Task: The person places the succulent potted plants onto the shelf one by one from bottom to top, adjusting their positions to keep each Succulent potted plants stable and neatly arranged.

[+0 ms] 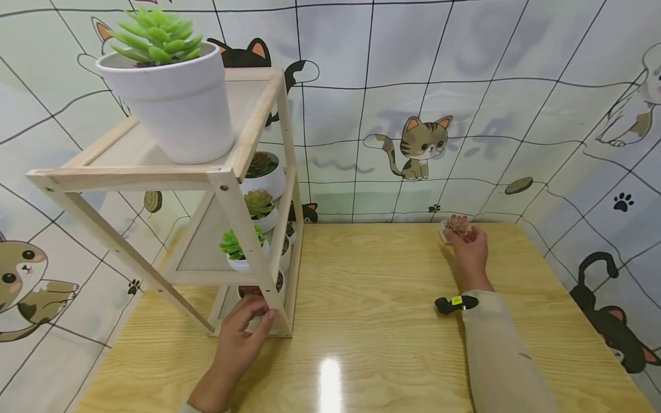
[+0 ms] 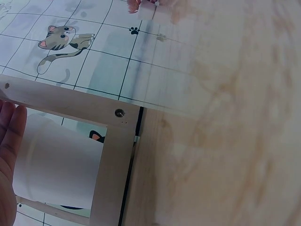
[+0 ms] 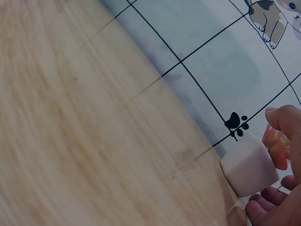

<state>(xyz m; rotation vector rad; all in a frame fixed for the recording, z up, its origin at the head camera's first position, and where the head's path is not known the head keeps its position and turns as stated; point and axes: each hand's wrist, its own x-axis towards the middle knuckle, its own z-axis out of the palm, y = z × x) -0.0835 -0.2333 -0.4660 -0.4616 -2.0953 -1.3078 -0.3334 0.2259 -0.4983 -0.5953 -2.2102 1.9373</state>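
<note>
On the right, a pink succulent point(image 1: 457, 224) grows in a small white pot point(image 3: 249, 165) standing at the table's back edge. My right hand point(image 1: 469, 246) holds this plant, thumb on one side and curled fingers on the other. At the left stands a wooden shelf rack point(image 1: 224, 186). My left hand point(image 1: 240, 332) is at its lower front, fingers by the front post and a reddish plant point(image 1: 249, 291) on the bottom shelf. In the left wrist view, straight fingers point(image 2: 11, 127) lie beside a white pot point(image 2: 56, 165) seen through the frame.
A large white pot point(image 1: 170, 109) with a green succulent point(image 1: 160, 37) tops the rack. Several small potted succulents fill the shelves below, including a bright green one point(image 1: 234, 244). A cat-patterned cloth point(image 1: 335, 115) hangs behind the wooden table point(image 1: 361, 310).
</note>
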